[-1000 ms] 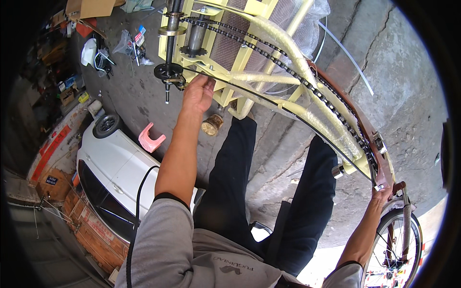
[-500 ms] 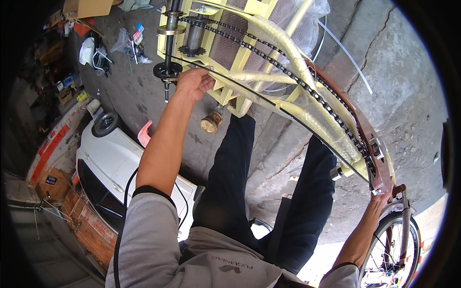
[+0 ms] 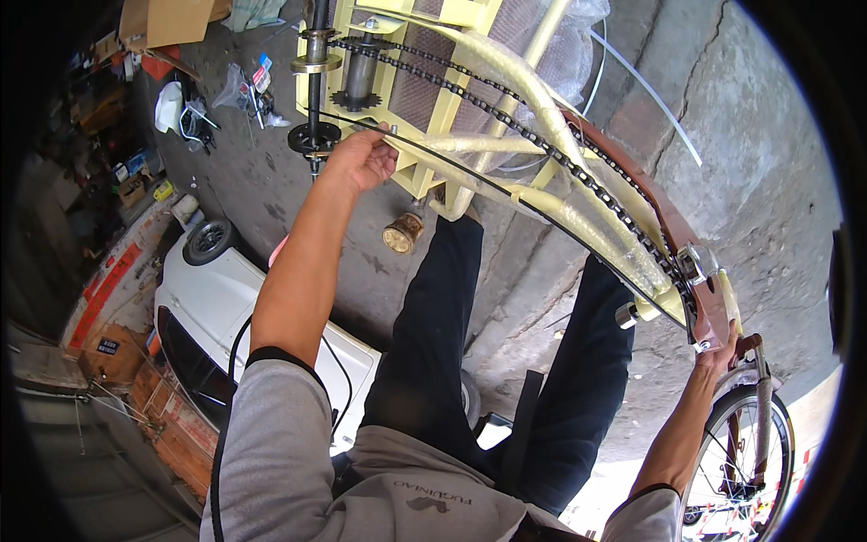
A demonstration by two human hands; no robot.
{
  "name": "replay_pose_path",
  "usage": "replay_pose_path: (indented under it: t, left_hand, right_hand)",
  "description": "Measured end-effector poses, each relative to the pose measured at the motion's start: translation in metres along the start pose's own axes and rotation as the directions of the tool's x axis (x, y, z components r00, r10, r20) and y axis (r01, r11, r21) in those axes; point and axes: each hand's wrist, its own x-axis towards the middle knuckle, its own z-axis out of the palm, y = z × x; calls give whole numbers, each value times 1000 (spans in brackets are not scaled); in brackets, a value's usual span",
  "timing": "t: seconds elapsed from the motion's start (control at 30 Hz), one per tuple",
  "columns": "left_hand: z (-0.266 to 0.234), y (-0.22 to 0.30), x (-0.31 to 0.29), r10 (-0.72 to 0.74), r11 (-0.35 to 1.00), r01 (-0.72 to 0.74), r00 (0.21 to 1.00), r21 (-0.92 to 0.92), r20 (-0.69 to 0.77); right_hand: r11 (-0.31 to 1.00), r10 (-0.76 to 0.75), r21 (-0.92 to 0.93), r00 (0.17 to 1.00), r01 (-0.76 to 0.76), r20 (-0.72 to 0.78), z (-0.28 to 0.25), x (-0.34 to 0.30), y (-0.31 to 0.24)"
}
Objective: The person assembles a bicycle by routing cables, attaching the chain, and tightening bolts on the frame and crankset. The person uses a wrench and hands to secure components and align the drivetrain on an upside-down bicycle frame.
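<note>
In front of me is a pale yellow tricycle frame (image 3: 435, 166), its tubes partly wrapped in clear plastic. A bicycle chain (image 3: 506, 116) runs along it from a sprocket near the dark axle (image 3: 314, 90). My left hand (image 3: 363, 161) has curled fingers at the frame's edge, beside a thin black cable (image 3: 461, 165); what the fingertips hold, if anything, is hidden. At the far right, my right hand (image 3: 720, 355) grips the end of a reddish-brown chain guard (image 3: 718, 318), which curves along the chain. The guard partly covers that hand's fingers.
A rusty can (image 3: 402, 235) stands by my foot, below the frame. At the right is a spoked wheel (image 3: 745, 470). A white car (image 3: 230, 303) is parked on the left. Tools and plastic bags (image 3: 257, 95) lie on the concrete floor, with a cardboard box (image 3: 176, 23) behind them.
The guard's near end and my right hand have shifted slightly up and inward. My left hand stays at the frame's edge, its fingers a little more curled. The whole view has shifted slightly.
</note>
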Motion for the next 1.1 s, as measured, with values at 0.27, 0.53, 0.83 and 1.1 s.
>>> replay_pose_path:
  t: [0.27, 0.53, 0.83, 1.1]
  left_hand:
    - [-3, 7, -2, -3, 997, 0, 1000, 78, 30]
    - [10, 15, -14, -58, 889, 81, 996, 451, -65]
    - [22, -12, -10, 150, 941, -118, 985, 318, -80]
    - [20, -20, -8, 249, 937, -206, 961, 282, -122]
  right_hand:
    - [996, -27, 92, 999, 23, 35, 1, 14, 12]
    - [992, -19, 125, 998, 11, 56, 2, 3, 13]
    - [992, -124, -13, 992, 123, -8, -6, -8, 3]
    - [898, -208, -329, 941, 292, 268, -35, 34, -9]
